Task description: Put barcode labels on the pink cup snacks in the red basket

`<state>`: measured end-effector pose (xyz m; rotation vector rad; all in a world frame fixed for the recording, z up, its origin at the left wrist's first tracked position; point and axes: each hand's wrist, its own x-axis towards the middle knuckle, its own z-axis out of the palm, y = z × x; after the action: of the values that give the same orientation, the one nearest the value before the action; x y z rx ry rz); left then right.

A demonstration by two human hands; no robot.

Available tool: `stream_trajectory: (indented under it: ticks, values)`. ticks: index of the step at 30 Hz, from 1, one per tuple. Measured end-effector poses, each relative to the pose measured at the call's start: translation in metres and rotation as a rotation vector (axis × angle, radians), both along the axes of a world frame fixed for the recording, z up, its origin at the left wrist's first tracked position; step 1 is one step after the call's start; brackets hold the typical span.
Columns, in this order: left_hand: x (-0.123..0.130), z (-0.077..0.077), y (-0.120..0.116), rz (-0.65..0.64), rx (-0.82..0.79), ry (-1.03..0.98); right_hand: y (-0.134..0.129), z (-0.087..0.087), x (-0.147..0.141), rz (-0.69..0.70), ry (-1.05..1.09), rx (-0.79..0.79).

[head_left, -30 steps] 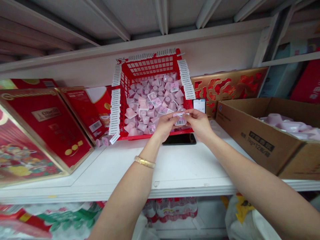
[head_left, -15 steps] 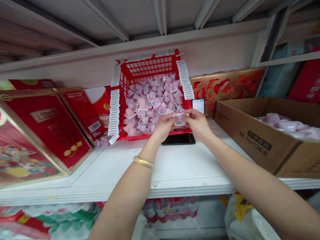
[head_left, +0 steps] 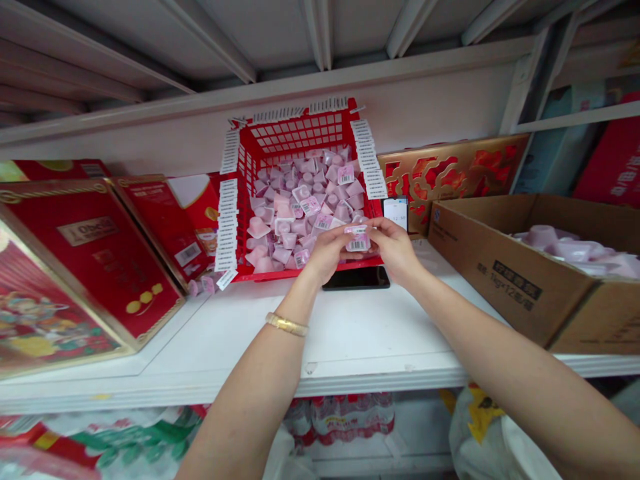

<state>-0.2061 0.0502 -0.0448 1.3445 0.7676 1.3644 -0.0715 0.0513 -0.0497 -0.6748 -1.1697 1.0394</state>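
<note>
Between my two hands is a small pink jelly cup [head_left: 358,239], its lid with a white barcode label facing me. My left hand [head_left: 327,253] grips its left side with closed fingers, a gold bracelet on that wrist. On the right side, my right hand [head_left: 393,247] pinches the same cup. Both hands are over the front edge of a red plastic basket [head_left: 267,273], heaped with pale pink jelly cups [head_left: 300,180], a few showing barcode labels. White barcode stickers [head_left: 229,200] line the basket's rim.
A black phone [head_left: 356,279] lies on the white shelf [head_left: 350,340] below my hands. A small device with a lit screen [head_left: 396,215] stands right of the basket. A cardboard box [head_left: 510,280] of more cups is at the right, red gift boxes [head_left: 100,247] at the left.
My right thumb has drawn back from the cup's lid, so more of the barcode label shows. Both hands stay at nearly the same spot.
</note>
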Motion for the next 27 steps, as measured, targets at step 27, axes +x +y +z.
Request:
stream_trajectory:
  ticks: [27]
  values:
    - [0.087,0.030,-0.023,-0.054,0.493,0.396,-0.069,0.040,0.115,-0.695,-0.878,0.601]
